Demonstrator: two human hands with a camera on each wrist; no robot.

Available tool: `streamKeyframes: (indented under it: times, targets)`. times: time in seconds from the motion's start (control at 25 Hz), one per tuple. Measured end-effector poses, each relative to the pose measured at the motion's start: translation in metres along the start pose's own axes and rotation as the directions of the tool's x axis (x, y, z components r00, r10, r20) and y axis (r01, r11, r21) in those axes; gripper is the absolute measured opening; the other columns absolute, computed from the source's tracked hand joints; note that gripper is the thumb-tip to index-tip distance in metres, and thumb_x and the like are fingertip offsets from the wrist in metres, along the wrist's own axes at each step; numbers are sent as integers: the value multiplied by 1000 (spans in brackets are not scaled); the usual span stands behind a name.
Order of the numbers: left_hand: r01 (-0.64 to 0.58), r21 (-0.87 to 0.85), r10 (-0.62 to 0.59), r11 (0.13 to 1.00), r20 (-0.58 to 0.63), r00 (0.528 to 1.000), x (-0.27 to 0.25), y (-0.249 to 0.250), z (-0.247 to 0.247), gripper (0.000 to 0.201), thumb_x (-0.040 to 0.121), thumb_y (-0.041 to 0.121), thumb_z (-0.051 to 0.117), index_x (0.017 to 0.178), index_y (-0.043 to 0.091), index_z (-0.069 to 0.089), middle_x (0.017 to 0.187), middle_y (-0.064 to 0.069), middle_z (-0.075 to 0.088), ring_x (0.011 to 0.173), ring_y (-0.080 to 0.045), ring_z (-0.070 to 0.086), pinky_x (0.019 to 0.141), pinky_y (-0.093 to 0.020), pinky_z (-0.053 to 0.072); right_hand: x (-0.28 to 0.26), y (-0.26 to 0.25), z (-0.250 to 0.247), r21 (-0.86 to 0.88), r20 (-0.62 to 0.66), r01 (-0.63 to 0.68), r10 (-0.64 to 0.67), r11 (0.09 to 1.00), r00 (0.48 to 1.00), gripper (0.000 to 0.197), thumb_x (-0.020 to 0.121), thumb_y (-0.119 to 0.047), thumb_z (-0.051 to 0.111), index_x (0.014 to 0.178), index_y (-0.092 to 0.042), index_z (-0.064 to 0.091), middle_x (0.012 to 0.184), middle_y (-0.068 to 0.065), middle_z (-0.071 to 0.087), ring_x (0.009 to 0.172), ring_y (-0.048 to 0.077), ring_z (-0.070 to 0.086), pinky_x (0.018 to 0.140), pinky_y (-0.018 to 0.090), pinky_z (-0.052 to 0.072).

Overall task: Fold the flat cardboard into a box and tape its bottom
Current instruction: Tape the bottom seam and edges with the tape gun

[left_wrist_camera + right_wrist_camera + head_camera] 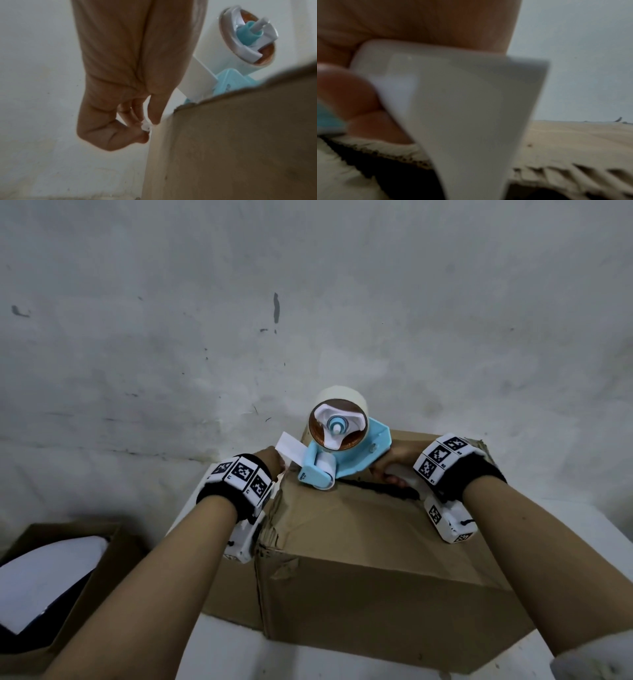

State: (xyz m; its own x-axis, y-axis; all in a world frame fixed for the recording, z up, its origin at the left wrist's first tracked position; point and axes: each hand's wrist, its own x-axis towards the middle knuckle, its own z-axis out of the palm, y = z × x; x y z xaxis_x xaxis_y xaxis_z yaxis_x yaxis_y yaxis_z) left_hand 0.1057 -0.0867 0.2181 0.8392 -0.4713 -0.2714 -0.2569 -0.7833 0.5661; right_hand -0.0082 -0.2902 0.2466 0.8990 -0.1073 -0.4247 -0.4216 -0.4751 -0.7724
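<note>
The brown cardboard box (359,542) stands folded on a white table, its flap seam facing up. A blue tape dispenser (342,463) with a white tape roll (339,422) sits at the box's far top edge. My right hand (394,465) grips the dispenser's white handle (453,94), fingers (351,101) curled round it. My left hand (272,460) is at the box's far left corner. There its thumb and fingertips pinch the white tape end (145,125) against the box's side (223,148). A strip of tape (197,75) runs from the roll down to that hand.
A second open cardboard box (102,570) holding something white (44,577) lies at the lower left. A scuffed grey wall (308,302) rises right behind the box. The white tabletop (239,652) shows in front of and beside the box.
</note>
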Motion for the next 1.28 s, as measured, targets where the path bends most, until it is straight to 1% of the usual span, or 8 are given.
streamKeyframes:
  times: [0.12,0.24,0.4,0.56,0.68,0.88,1.12,1.28]
  targets:
    - [57,327,-30,943,-87,996,6,-6,-3,59,93,23,50,142,3,25,142,-25,37,128,-39,43,97,-41,41,-1,-1,-1,0,12,8,-8,1000,1000,8,62,-7,51,55,-11,52,33,1,41,25,10,35,31,12,30]
    - [164,314,-123,935,-146,982,0,-12,-17,81,91,32,55,149,8,4,153,-27,12,138,-41,28,113,-46,28,0,2,-1,-48,61,10,-7,999,998,38,77,-2,50,44,-19,62,33,0,42,26,10,37,32,13,33]
    - [-34,132,35,991,-4,999,-7,2,-28,42,98,7,35,139,-3,38,146,-15,40,133,-26,40,106,-29,31,0,2,-3,-17,63,3,-2,1000,998,32,79,1,48,53,-15,57,34,2,42,25,11,37,32,13,33]
    - [-46,-104,61,994,151,987,1,-5,-12,36,90,11,51,125,1,52,96,-8,59,88,-14,47,63,-12,36,-1,4,-3,-45,97,-8,13,999,995,65,88,7,36,35,-21,62,32,0,42,25,10,37,32,13,32]
    - [23,-358,57,934,212,976,3,-6,9,26,76,29,60,97,13,56,110,-20,57,86,-21,48,71,-23,40,-2,1,-3,-69,122,-21,29,997,992,65,89,6,36,36,-21,62,32,-1,44,26,10,39,33,14,34]
    - [19,-368,53,930,184,982,6,-9,22,50,99,34,32,133,0,45,139,-17,48,125,-33,49,111,-44,36,-2,-1,-1,-33,69,-57,59,998,996,48,89,7,37,49,-13,56,32,0,42,25,9,37,31,13,33]
    - [-80,-314,118,946,104,987,8,-9,25,39,101,21,30,129,2,50,141,-20,47,128,-33,46,112,-42,32,-11,0,6,95,-24,74,-72,993,997,34,68,2,50,42,-18,59,31,-1,35,25,7,28,31,10,22]
    - [-39,-292,59,956,60,996,8,-9,26,41,100,24,30,122,1,56,134,-21,52,124,-33,50,106,-35,35,-17,-2,0,85,-33,89,-86,992,996,62,81,12,42,30,-19,56,28,-4,34,23,4,29,30,10,21]
